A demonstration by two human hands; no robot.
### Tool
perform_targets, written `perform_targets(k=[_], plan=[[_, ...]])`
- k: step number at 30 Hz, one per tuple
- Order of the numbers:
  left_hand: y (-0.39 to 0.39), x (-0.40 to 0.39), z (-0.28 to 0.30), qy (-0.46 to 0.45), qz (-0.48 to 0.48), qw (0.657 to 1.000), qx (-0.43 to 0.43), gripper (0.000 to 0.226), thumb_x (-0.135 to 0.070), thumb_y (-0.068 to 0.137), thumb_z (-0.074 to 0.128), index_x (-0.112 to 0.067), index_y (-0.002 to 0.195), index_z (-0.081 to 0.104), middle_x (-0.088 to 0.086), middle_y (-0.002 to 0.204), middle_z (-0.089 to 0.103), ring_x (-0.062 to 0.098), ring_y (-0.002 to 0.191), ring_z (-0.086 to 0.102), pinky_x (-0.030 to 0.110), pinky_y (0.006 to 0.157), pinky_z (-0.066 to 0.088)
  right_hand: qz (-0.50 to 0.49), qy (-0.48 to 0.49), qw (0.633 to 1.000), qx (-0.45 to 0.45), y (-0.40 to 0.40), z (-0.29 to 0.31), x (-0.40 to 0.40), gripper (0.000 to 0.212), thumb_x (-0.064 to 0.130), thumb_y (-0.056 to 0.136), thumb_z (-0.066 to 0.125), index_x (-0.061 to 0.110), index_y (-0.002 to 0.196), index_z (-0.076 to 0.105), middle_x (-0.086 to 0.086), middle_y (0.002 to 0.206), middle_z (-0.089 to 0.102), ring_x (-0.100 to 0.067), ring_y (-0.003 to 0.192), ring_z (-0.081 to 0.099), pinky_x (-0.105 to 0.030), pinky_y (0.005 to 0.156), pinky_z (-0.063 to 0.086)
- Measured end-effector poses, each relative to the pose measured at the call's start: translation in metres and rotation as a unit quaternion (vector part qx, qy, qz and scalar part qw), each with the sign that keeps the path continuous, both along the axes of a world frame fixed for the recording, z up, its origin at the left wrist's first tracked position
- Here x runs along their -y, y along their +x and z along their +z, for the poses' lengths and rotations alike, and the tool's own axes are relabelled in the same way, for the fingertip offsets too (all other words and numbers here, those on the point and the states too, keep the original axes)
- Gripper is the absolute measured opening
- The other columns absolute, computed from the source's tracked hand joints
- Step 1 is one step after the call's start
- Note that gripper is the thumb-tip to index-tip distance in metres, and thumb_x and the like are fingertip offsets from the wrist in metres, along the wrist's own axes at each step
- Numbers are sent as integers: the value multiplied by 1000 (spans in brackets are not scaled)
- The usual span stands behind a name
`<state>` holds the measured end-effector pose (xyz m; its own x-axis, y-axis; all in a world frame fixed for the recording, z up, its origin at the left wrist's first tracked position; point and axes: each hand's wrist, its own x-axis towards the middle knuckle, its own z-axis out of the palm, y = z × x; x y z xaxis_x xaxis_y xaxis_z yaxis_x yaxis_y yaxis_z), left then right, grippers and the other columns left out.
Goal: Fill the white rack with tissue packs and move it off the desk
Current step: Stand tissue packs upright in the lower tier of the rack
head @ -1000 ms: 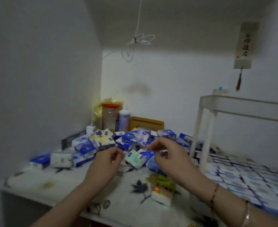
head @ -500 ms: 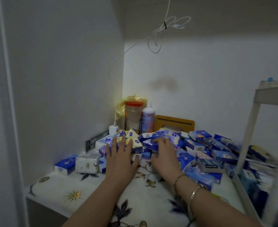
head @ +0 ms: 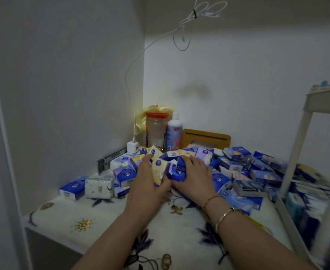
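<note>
A heap of blue and white tissue packs (head: 236,164) covers the back of the desk (head: 94,217). My left hand (head: 146,182) and my right hand (head: 195,172) meet in the middle of the heap and squeeze a bunch of packs (head: 164,168) between them, fingers curled round the packs. The white rack (head: 298,152) stands at the right edge of the view, its leg and top shelf visible, with packs lying on its blurred lower level.
In the back corner stand a clear jar with a red lid (head: 156,129), a white bottle (head: 174,134) and a wooden holder (head: 206,138). A charger (head: 132,146) with a white cable sits by the left wall. The desk's front edge is near.
Both hands closed in from flat on the heap and gathered a bunch of packs between them. The view shifted slightly.
</note>
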<state>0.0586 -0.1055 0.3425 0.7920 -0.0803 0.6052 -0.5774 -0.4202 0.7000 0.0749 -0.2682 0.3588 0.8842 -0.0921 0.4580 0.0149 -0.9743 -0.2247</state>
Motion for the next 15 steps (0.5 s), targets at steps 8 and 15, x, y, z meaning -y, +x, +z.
perform_targets(k=[8, 15], plan=[[-7, -16, 1, -28, -39, 999, -8, 58, -34, 87, 48, -42, 140, 27, -7, 141, 35, 6, 126, 38, 30, 98, 36, 26, 24, 998, 58, -18, 9, 0, 54, 35, 83, 54, 27, 135, 39, -4, 112, 62, -26, 102, 56, -36, 81, 49], [-9, -15, 5, -33, -50, 998, 37, 68, -22, 80, 66, -46, 132, 29, -10, 133, 40, 9, 119, 50, 39, 98, 48, 105, 289, 950, 46, -37, 35, -9, 30, 33, 80, 67, 20, 102, 51, 6, 90, 61, -6, 75, 57, -27, 67, 54]])
